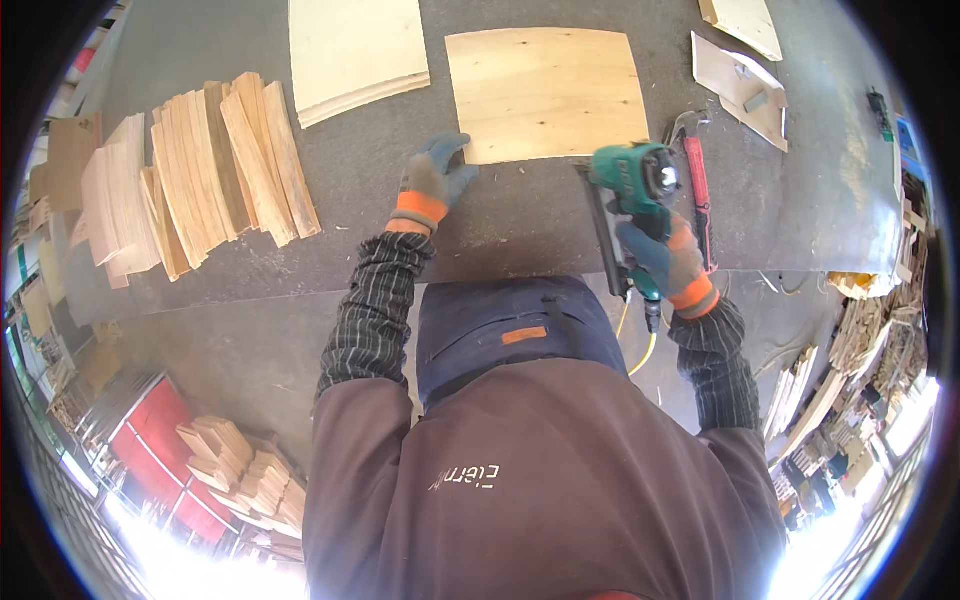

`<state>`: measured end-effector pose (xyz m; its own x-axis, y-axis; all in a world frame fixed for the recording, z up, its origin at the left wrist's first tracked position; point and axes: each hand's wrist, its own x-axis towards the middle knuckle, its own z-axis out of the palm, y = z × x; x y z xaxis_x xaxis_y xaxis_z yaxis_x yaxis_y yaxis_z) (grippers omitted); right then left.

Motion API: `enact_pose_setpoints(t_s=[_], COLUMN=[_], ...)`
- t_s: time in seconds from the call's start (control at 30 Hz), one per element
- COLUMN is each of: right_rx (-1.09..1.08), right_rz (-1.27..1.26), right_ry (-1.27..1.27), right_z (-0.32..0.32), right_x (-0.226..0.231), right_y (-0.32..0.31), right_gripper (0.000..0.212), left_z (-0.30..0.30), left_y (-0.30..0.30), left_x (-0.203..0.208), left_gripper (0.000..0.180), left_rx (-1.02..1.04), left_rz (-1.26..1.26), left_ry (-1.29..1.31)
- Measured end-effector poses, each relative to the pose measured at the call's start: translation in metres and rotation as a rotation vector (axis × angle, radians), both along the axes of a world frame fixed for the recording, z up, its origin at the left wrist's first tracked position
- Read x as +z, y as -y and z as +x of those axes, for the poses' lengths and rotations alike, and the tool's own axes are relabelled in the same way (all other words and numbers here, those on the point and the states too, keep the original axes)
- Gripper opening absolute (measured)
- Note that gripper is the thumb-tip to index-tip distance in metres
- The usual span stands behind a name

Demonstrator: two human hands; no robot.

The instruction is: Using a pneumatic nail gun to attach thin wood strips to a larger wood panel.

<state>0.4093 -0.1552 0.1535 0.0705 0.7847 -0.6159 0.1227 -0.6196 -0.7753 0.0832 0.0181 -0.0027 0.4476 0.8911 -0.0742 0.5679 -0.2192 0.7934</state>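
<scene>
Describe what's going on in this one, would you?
Someone is at work at a dark table. Their gloved left hand is at the near left corner of a plywood panel lying flat, while the gloved right hand grips a green nail gun by the panel's near right corner. Whether the tool touches the panel is unclear. A red-handled hammer lies to the right; stacked panels and wood strips sit to the left.

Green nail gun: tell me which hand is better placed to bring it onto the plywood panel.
Right, most likely: the right hand grips the green nail gun close to the plywood panel. The left hand, holding no tool, sits at the panel's near left corner, better placed for steadying.
</scene>
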Motion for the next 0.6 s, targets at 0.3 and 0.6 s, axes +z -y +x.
enact_pose_setpoints(t_s=[0.3,0.6], right_rx=[0.109,0.169], right_rz=[0.135,0.069], right_ry=[0.002,0.063], right_z=[-0.072,-0.088], right_x=[-0.013,-0.059], right_y=[-0.059,-0.07], right_gripper=[0.034,0.032], left_z=[-0.004,0.004], left_y=[0.005,0.005], left_x=[-0.02,-0.008], left_gripper=[0.039,0.039], left_rx=[0.027,0.076], left_rz=[-0.005,-0.043], left_ry=[0.172,0.208])
